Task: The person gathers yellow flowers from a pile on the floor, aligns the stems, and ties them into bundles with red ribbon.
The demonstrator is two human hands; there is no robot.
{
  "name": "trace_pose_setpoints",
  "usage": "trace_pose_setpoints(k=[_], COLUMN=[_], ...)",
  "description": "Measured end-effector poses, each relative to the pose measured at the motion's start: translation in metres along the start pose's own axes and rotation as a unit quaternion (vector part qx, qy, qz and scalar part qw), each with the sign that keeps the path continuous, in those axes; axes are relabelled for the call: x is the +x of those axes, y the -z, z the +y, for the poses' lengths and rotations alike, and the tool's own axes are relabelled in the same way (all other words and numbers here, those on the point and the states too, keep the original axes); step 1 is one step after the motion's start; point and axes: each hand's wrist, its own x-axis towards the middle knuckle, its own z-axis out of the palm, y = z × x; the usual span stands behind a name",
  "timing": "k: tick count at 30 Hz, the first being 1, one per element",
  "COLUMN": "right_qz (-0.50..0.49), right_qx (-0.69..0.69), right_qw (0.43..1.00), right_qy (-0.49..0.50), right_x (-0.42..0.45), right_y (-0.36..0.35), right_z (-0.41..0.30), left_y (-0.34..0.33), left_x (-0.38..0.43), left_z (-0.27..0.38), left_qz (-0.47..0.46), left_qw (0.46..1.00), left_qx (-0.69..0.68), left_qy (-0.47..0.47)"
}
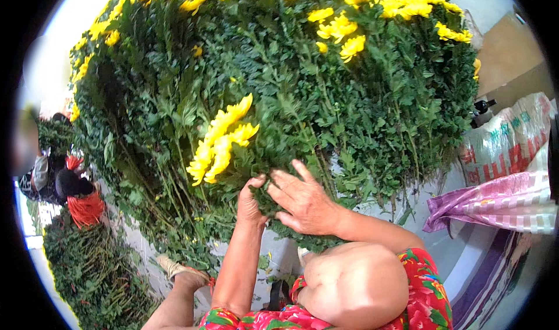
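Observation:
My left hand grips a bunch of cut chrysanthemums just below its heads, palm turned inward. The yellow blooms fan out up and to the left of that hand. Beside it, my right hand has its fingers spread over the leafy stems; whether it touches or pinches a stem is hidden. Leafy stem ends hang down towards my raised knee. Directly beyond both hands rises a large heap of chrysanthemums, with dark green leaves and yellow flowers along its top.
Printed woven sacks and a pink checked cloth lie at the right. Another person is at the far left, near red ties. Below them lies a second pile of stems. Loose leaves litter the grey floor.

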Motion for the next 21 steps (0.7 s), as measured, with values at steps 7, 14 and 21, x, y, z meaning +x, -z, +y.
trace_pose_setpoints(k=[7,14,21], right_qz=[0.291,0.272,0.283], right_qx=[-0.07,-0.22,-0.247], right_qw=[0.936,0.8,0.836], right_qy=[-0.185,-0.486,-0.401], right_x=[-0.011,-0.071,-0.035], right_y=[0.085,0.106,0.072], right_z=[0.087,0.231,0.126], left_y=[0.029,0.024,0.026], left_x=[0.001,0.004,-0.016], left_z=[0.016,0.002,0.009], left_qz=[0.078,0.056,0.072], left_qw=[0.995,0.996,0.996], left_qx=[0.021,0.031,0.004], left_qy=[-0.06,-0.058,-0.059])
